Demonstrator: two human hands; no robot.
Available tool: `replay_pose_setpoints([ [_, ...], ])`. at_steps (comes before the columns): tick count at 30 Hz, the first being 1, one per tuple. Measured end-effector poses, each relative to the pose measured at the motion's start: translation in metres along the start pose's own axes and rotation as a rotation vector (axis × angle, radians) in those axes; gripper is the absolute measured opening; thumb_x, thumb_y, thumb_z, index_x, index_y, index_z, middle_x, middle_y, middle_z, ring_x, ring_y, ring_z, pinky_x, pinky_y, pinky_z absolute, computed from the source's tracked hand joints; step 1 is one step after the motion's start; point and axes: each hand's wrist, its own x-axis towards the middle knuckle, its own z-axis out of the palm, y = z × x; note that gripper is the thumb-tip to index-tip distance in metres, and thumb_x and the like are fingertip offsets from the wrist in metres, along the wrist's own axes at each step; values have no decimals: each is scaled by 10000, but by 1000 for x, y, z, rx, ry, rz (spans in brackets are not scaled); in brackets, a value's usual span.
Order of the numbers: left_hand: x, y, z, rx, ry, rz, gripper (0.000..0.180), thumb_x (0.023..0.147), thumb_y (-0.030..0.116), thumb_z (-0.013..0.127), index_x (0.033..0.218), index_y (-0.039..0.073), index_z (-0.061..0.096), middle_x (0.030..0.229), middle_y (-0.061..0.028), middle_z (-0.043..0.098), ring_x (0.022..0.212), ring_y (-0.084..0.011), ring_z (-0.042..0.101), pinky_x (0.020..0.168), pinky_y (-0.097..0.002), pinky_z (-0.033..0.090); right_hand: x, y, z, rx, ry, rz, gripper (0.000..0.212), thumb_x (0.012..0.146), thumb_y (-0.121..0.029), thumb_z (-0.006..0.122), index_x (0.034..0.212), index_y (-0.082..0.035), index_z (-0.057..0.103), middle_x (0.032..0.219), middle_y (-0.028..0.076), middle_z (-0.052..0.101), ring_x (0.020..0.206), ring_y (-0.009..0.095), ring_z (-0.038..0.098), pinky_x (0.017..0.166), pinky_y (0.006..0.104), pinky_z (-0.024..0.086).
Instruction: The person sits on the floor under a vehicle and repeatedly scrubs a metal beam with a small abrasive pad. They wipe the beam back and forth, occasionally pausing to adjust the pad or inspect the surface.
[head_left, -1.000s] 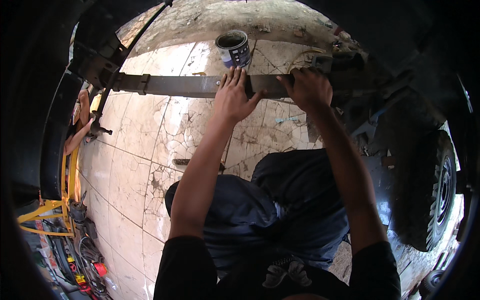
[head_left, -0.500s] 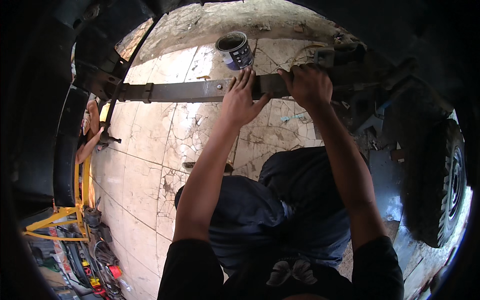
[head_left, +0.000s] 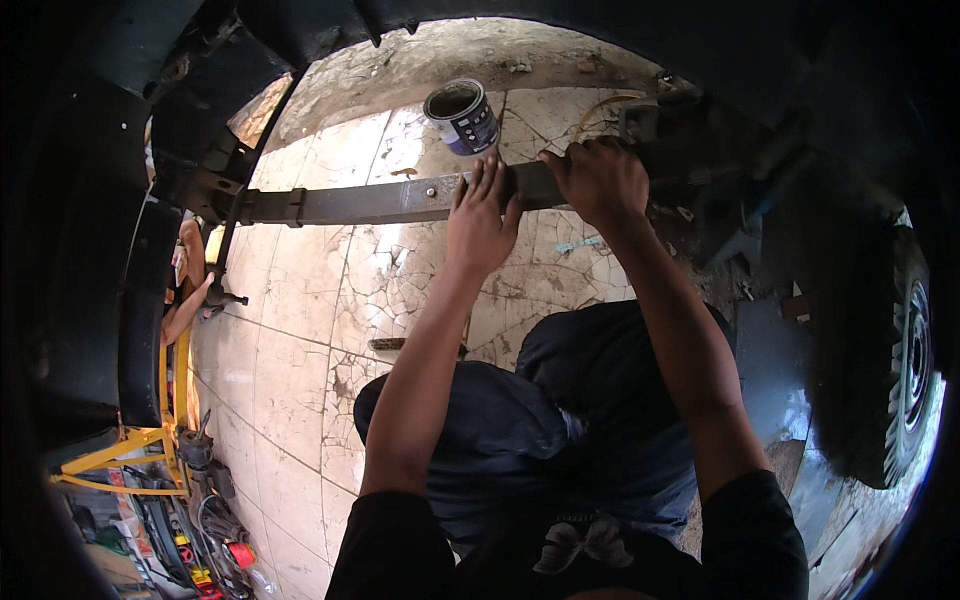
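Observation:
A long dark metal leaf spring (head_left: 370, 204) runs crosswise in front of me, with a clip near its left end and a small bolt head left of my hand. My left hand (head_left: 482, 225) lies on its middle, fingers stretched out over the top and thumb raised alongside. Further right, my right hand (head_left: 605, 182) is closed over the spring, fingers bent across its far edge; the fingertips are hidden. Just beyond my left fingertips, an open paint can (head_left: 466, 118) stands on the tiles.
Dark vehicle frame parts surround me. At left are a yellow stand (head_left: 125, 452), another person's arm (head_left: 188, 310) and cluttered tools (head_left: 205, 540). A wheel (head_left: 912, 370) stands at right. Cracked tiles (head_left: 275, 370) cover the floor, with a dark bar-shaped piece (head_left: 386, 344) on it.
My left thumb has drawn in toward the fingers from its sideways spread. My right hand stays on the spring. The view has shifted slightly, so the spring and can sit lower in it.

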Motion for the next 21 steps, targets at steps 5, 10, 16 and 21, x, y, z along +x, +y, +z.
replay_pose_setpoints([
  [5,-37,17,-13,43,-22,23,596,1087,325,482,1583,-2,442,1682,-170,392,1586,-386,289,1297,-520,180,0,5,9,-32,140,-78,569,999,-588,622,765,-90,770,737,105,713,769,276,743,682,396,602],
  [10,8,3,-7,63,-32,-61,598,1102,355,429,1584,1,440,1673,-180,399,1580,-383,302,1292,-503,215,-1,-4,3,25,15,-10,582,998,-593,611,778,-81,776,762,126,730,810,287,751,721,411,606],
  [16,-22,27,-2,12,-12,13,618,1042,254,448,1597,-14,401,1687,-230,350,1590,-396,277,1297,-525,195,1,3,-4,40,-23,26,608,1003,-609,587,788,-75,783,810,140,745,845,293,760,762,415,608],
  [21,-14,21,-9,7,-4,36,619,1026,251,465,1587,-7,424,1681,-241,356,1581,-418,287,1295,-535,190,0,-3,1,33,-29,37,620,997,-624,587,804,-70,791,817,134,743,846,300,757,781,418,604],
])
